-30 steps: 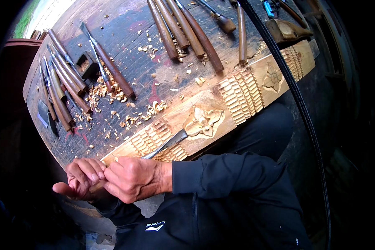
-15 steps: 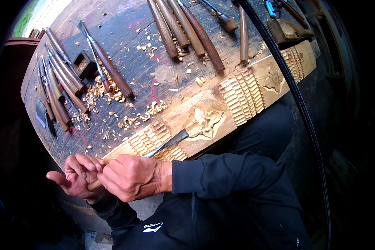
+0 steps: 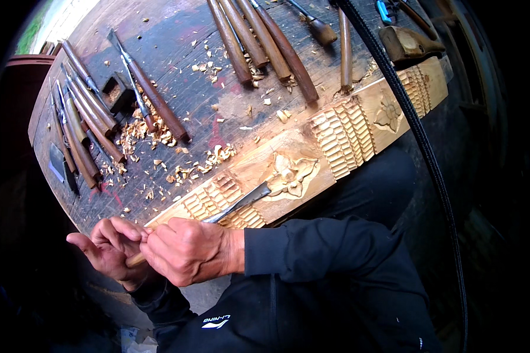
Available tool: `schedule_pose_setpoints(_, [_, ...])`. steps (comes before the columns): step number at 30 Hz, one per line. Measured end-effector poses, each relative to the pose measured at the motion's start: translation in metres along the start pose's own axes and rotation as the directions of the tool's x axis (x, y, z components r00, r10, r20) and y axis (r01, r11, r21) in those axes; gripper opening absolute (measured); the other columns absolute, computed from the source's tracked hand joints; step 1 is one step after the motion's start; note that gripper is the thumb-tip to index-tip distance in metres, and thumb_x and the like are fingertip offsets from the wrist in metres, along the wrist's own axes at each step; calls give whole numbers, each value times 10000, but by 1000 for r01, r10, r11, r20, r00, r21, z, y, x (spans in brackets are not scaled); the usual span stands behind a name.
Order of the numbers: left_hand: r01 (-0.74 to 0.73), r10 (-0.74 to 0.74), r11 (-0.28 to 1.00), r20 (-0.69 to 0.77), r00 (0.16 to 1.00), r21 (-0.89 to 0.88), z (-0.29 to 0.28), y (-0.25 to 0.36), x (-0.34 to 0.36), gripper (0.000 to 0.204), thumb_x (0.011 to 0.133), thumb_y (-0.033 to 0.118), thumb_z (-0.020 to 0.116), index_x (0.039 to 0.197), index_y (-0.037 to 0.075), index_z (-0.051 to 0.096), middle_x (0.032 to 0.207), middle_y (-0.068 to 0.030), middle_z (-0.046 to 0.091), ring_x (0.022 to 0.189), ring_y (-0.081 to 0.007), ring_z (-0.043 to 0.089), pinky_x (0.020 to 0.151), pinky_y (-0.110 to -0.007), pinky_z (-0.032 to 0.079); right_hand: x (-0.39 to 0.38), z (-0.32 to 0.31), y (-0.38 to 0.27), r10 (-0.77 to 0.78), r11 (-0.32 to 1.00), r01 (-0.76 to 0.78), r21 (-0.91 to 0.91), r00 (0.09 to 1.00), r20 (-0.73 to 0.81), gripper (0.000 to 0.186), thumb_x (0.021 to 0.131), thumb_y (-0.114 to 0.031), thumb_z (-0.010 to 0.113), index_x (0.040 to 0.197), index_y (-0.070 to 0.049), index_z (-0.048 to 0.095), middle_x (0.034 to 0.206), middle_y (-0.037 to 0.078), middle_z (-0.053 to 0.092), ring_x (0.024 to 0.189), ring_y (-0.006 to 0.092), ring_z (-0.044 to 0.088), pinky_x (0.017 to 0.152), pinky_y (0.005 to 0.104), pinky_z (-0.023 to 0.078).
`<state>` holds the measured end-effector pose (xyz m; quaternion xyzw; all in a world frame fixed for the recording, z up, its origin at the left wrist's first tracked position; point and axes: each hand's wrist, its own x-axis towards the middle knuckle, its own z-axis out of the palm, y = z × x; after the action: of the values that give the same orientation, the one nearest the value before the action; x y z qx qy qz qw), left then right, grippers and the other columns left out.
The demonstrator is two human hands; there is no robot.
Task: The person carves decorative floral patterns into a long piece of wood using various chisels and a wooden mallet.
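Observation:
My right hand (image 3: 185,250) is closed round a carving chisel (image 3: 241,203) with a grey steel blade and a wooden handle. At the handle's butt end, my left hand (image 3: 113,244) has its fingers curled and palm against the wood, with the thumb sticking out. The hands touch each other. Across the near edge of the bench lies a long pale wooden board (image 3: 250,159), carved with flowers and bands of scalloped rows. The blade lies low over a scalloped band, its tip at the left edge of the larger carved flower (image 3: 291,175). The tip's exact contact is unclear.
The dark bench (image 3: 176,76) carries several chisels (image 3: 91,112) at left and more wooden handles (image 3: 253,41) at the back. Wood shavings (image 3: 218,156) lie beyond the board. A wooden mallet (image 3: 409,46) sits at far right. A black cord (image 3: 418,129) crosses over the board.
The chisel's tip has edged slightly rightward to the larger flower's side. Both hands keep nearly the same hold, and the view has shifted a little.

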<state>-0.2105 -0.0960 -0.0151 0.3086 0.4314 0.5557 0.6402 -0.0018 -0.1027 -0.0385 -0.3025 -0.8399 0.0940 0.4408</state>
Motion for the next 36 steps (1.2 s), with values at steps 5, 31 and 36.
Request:
schedule_pose_setpoints(5, [38,-36,998,-38,999,59,1,2,1,907,1130,772,255,595,69,461,725,-276,712,611,-311,726,641,-384,635,2,-5,2,6,1000,-6,16,1000,24,196,870,-139,697,899,54,709,769,93,634,689,188,641,585,317,469])
schedule_pose_setpoints(31, [-94,162,977,380,911,-190,-14,-4,-5,763,1038,800,560,862,64,658,1012,-230,778,978,-355,786,966,-499,616,-2,2,-5,-93,996,94,2,995,-44,283,835,-177,691,979,50,776,797,66,660,746,179,645,593,308,446])
schedule_pose_setpoints(36, [-99,173,975,404,898,-197,-15,-4,-5,753,1041,785,576,835,64,645,1018,-234,771,1005,-348,775,992,-501,608,0,-2,-7,-83,996,83,35,997,-3,288,852,-186,691,992,51,778,796,71,662,743,179,642,592,310,445])
